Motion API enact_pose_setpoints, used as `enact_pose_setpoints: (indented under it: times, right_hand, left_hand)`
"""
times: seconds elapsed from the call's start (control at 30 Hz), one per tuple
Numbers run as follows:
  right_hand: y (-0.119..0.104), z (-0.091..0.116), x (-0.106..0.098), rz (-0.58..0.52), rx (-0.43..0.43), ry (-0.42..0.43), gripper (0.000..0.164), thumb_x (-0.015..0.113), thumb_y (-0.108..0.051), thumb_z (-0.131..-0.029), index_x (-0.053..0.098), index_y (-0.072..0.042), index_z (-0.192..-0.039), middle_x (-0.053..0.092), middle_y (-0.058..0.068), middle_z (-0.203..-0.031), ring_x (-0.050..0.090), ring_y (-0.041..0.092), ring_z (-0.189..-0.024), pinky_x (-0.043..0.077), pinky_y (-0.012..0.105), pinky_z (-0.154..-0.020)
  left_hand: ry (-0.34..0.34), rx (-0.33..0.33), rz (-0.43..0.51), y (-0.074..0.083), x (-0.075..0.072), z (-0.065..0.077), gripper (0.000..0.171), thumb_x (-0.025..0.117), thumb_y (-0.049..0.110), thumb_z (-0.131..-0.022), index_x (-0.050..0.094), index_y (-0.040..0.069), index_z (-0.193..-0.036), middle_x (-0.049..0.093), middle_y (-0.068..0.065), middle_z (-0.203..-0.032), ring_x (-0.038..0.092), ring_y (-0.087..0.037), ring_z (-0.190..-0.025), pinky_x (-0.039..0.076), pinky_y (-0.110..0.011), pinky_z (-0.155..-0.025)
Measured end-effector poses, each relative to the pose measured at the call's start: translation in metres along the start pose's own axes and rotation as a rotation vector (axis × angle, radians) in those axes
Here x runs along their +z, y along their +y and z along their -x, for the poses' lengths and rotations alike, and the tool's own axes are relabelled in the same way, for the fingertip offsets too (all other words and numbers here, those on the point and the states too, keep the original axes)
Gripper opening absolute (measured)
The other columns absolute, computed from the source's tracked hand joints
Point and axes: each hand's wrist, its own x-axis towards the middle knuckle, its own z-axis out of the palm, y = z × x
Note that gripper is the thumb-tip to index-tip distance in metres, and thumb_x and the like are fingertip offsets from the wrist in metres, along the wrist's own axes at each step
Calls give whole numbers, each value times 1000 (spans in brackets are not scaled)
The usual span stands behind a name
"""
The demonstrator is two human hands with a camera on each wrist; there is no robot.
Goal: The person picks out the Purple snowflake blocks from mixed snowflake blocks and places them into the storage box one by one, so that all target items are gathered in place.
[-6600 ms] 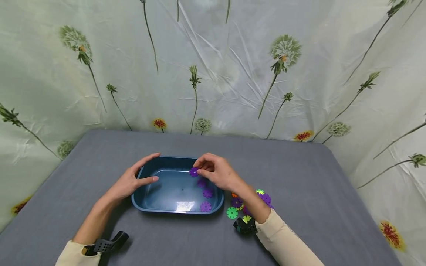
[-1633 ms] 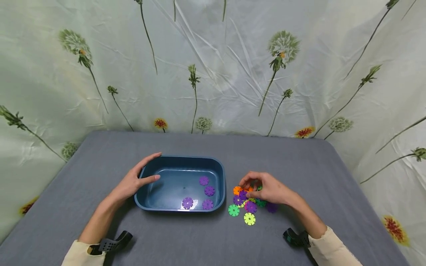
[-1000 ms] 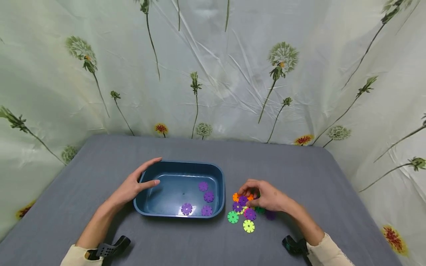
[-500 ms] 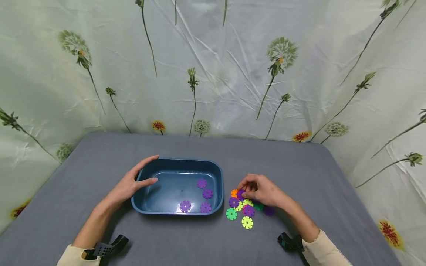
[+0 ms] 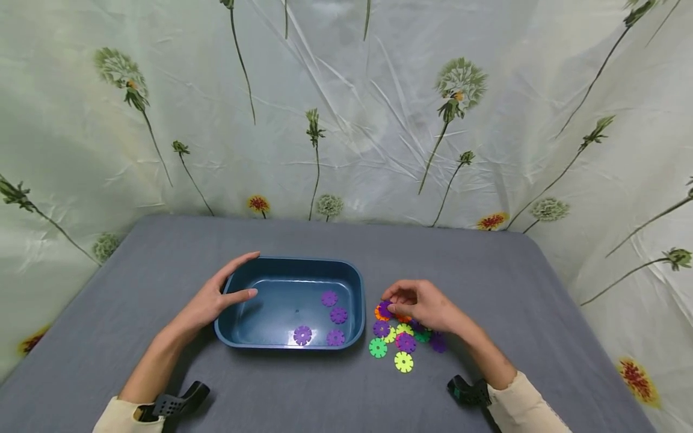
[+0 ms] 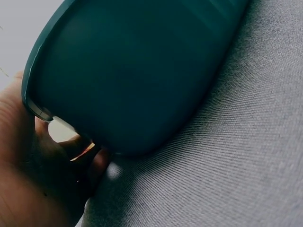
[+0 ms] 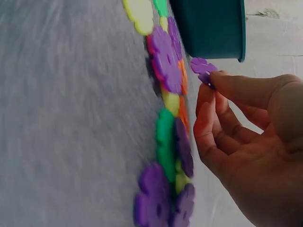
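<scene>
A blue plastic tub [image 5: 296, 347] stands on the grey-covered table. My left hand [image 5: 208, 300] grips its left end, with the thumb over the rim and the other fingers outside; in the left wrist view fingers lie along the outer wall. Several purple snowflake discs, such as one near the front [image 5: 302, 335], lie flat inside. Right of the tub, my right hand [image 5: 428, 305] pinches a purple snowflake disc [image 7: 202, 67] between thumb and fingertips, just above the pile. In the right wrist view the held disc is clear of the pile. The hand hides part of the pile.
The loose pile holds overlapping discs in several colours: a green disc [image 5: 378, 347], a yellow disc [image 5: 403, 362] at the front, purple and orange ones. A flower-print cloth [image 5: 346, 120] hangs behind the table. Both wrists wear black straps [image 5: 175, 402].
Earlier my right hand set purple discs into the tub, then returned to the pile. Over the last second it has lifted a purple disc slightly leftward. My left hand stays on the tub.
</scene>
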Motion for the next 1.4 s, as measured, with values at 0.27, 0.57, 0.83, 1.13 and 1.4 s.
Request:
enact_pose_setpoints:
  times: [0.27, 0.57, 0.83, 1.13, 1.4]
  right_hand:
    - [-4, -8, 6, -50, -18, 74, 12, 71, -12, -99, 74, -9, -110, 73, 7, -97, 66, 15, -85, 56, 24, -76]
    - [-14, -17, 8, -142, 0, 156, 14, 71, -12, -99, 73, -8, -112, 73, 12, -101, 69, 28, -87, 58, 29, -75]
    - [-28, -27, 14, -169, 2, 267, 13, 71, -9, -98, 73, -6, -111, 74, 14, -103, 71, 34, -90, 56, 23, -77]
    - [-30, -31, 13, -241, 6, 322, 15, 72, -11, -98, 72, -5, -113, 75, 16, -105, 73, 42, -95, 60, 38, -81]
    - [-37, -37, 16, -282, -57, 312, 16, 71, -10, -99, 71, -4, -113, 73, 18, -110, 72, 39, -97, 58, 21, -83]
  left_hand:
    - [4, -34, -1, 2, 1, 2, 74, 67, 26, -101, 29, 26, -165, 18, -18, -174, 24, -51, -153, 18, -84, -112]
    - [1, -8, 20, 1, 3, -1, 73, 67, 26, -101, 30, 26, -165, 20, -18, -173, 27, -50, -151, 21, -83, -112]
    - [5, -1, 18, 0, 3, 1, 73, 66, 25, -101, 30, 25, -165, 19, -18, -173, 26, -50, -151, 20, -84, -112]
    - [6, -6, 21, -2, 6, 0, 72, 66, 24, -101, 30, 25, -164, 19, -18, -173, 26, -50, -152, 19, -84, -112]
    - [10, -15, 22, 0, 3, 0, 73, 66, 26, -101, 30, 28, -165, 19, -17, -174, 27, -50, -152, 21, -83, -112]
